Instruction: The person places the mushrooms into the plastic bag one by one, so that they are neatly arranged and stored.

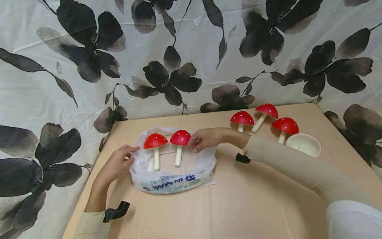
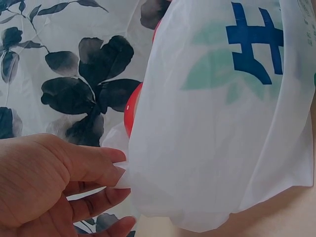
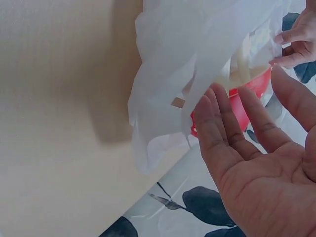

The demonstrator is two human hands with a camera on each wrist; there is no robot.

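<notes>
A white plastic bag [image 1: 173, 186] with blue and green print lies on the table, its mouth spread wide. Two toy mushrooms with white-dotted red caps and pale stems are within the bag's opening, a left mushroom [image 1: 155, 141] and a right mushroom [image 1: 180, 137]. My left hand [image 1: 120, 160] pinches the bag's left rim between thumb and finger; the left wrist view shows the pinched plastic [image 2: 118, 177]. Beside the right mushroom's cap is my right hand [image 1: 206, 138], fingers extended and apart in the right wrist view. Whether its fingertips touch the cap or bag, I cannot tell.
Behind my right forearm stand three more red-capped mushrooms [image 1: 242, 118], partly hidden at their stems. Another mushroom [image 1: 311, 146] lies cap-down, showing its cream underside. The tan table [image 1: 179, 215] ends at the back against a floral cloth [image 1: 215, 89].
</notes>
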